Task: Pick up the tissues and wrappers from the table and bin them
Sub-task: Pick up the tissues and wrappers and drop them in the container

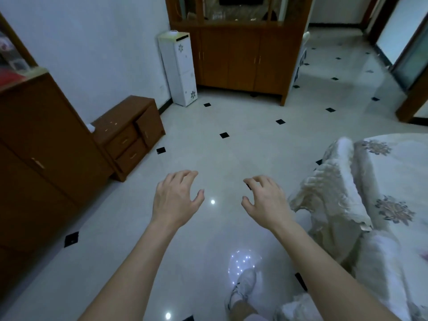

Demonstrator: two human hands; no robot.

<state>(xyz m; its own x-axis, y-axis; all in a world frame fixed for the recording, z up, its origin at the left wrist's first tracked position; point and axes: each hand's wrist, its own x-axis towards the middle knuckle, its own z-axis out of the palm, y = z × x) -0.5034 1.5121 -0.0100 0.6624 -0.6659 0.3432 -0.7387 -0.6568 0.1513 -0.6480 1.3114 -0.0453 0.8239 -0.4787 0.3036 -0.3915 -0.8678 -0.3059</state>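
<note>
My left hand (176, 198) and my right hand (266, 200) are held out in front of me above the pale tiled floor, palms down. The fingers of both are apart and loosely curled, and neither holds anything. No tissue, wrapper, table or bin shows in the head view.
A low brown drawer unit (129, 135) and a tall brown cabinet (44, 158) stand at the left. A white water dispenser (179, 68) and a wooden cupboard (240, 54) are at the back wall. A sofa with a cream floral cover (370, 193) fills the right. My white shoe (243, 288) is below.
</note>
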